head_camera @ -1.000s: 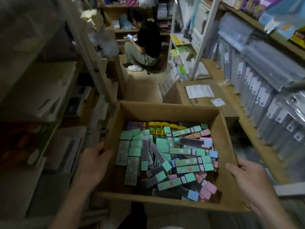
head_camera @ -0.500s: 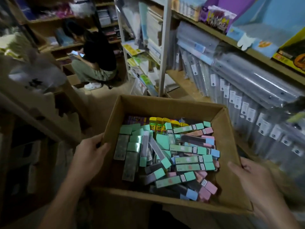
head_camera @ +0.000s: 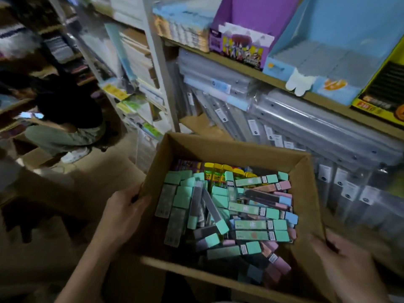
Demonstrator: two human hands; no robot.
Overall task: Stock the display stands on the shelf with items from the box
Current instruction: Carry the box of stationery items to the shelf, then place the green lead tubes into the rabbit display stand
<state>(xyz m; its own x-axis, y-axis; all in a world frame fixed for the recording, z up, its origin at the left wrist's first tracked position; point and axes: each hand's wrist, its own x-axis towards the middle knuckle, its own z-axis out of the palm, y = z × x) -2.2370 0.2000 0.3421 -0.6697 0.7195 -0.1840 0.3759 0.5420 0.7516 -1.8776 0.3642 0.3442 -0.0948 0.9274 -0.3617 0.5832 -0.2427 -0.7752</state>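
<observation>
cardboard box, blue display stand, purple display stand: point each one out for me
cardboard box (head_camera: 229,153): head view, inner face of its far wall
blue display stand (head_camera: 341,22): head view, its tall back panel
purple display stand (head_camera: 258,12): head view, its back panel above the printed front

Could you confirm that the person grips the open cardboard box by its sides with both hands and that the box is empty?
Not empty: the head view shows the box filled with mint, pink and blue packs. The left hand and right hand do grip its sides.

Matt brown cardboard box — glossy clear plastic sleeves beneath a wooden shelf.
</observation>
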